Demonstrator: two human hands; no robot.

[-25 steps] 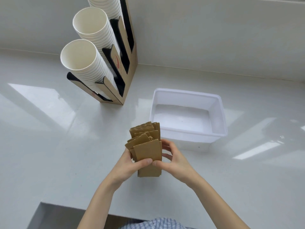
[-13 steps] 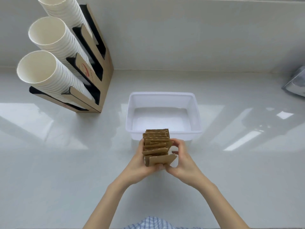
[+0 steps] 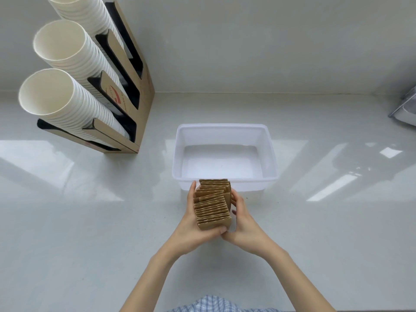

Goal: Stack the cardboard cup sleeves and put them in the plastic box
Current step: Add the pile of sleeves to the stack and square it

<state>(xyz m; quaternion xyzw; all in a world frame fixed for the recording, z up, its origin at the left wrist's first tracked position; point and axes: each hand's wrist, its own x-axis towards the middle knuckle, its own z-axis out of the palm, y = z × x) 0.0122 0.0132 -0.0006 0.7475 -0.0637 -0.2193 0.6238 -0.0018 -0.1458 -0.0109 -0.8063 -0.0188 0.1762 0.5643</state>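
While the left hand (image 3: 191, 224) and right hand (image 3: 244, 224) squeeze the stack of cardboard cup sleeves (image 3: 212, 203) between them just above the glossy white counter (image 3: 90, 221), its uneven far sleeves could fan out and spill if the pressure eases. Ribbed brown cardboard contrasts with the smooth, translucent plastic box (image 3: 269, 154), rectangular and empty, just beyond.

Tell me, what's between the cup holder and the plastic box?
Nothing: in the head view only bare white countertop lies between the cup holder and the plastic box.
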